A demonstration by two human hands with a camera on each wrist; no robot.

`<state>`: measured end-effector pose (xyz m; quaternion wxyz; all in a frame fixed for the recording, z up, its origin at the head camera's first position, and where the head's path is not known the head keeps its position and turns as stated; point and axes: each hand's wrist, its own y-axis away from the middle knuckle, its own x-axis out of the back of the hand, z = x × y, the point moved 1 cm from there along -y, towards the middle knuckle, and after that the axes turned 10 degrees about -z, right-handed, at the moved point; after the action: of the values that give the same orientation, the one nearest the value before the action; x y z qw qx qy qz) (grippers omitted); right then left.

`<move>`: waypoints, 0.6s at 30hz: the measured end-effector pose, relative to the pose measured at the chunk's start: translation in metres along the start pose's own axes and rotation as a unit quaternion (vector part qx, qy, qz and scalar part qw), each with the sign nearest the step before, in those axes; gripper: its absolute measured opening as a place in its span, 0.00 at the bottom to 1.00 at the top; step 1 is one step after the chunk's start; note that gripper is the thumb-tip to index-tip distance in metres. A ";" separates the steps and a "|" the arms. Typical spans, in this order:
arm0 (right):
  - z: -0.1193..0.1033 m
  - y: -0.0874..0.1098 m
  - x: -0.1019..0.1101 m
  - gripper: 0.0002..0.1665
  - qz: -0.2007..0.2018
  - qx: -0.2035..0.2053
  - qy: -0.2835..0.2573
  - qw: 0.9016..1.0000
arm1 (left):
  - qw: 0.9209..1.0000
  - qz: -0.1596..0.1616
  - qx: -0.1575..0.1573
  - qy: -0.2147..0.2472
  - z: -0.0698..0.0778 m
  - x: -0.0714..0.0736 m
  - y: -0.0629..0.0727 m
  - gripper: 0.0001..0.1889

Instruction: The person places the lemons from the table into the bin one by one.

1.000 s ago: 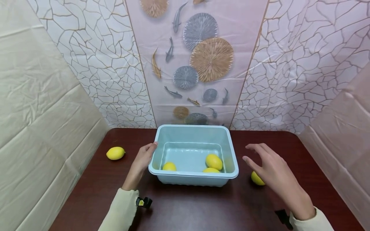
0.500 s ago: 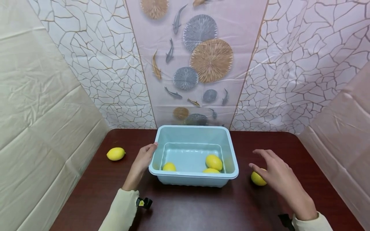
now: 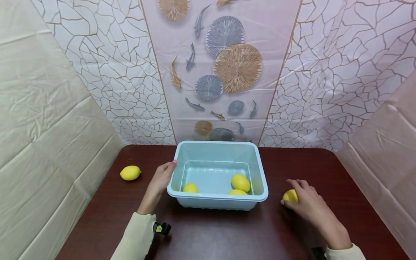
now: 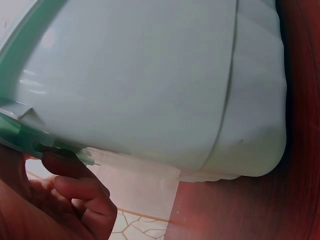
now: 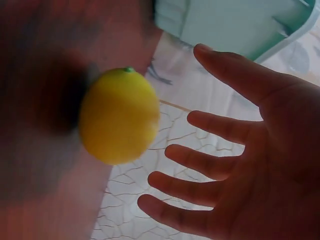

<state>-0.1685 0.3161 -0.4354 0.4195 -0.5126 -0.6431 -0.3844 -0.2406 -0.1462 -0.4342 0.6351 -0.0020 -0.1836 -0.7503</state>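
Observation:
My left hand grips the left rim of a light blue plastic basin, thumb on top and fingers curled under the rim in the left wrist view. Inside the basin lie three lemons, one at the left and two at the right. Over at the right, my right hand reaches around a lemon on the table, thumb and index finger spread on either side of it. In the right wrist view the fingers are extended and apart from the lemon.
Another lemon lies on the dark red-brown table at the far left. A patterned cloth wall rises right behind the basin, and pale fabric walls flank both sides.
My right hand has come down and slightly right, from above the table to around the right-hand lemon. The left hand, the basin and the other lemons have stayed put.

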 end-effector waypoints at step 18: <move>0.016 -0.003 -0.016 0.38 -0.042 -0.020 0.007 0.999 | 1.000 0.000 0.003 -0.012 0.001 -0.001 0.002 0.35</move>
<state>-0.1719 0.3252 -0.4561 0.3973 -0.4906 -0.6534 -0.4177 -0.2391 -0.1449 -0.4331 0.6330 -0.0092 -0.1935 -0.7495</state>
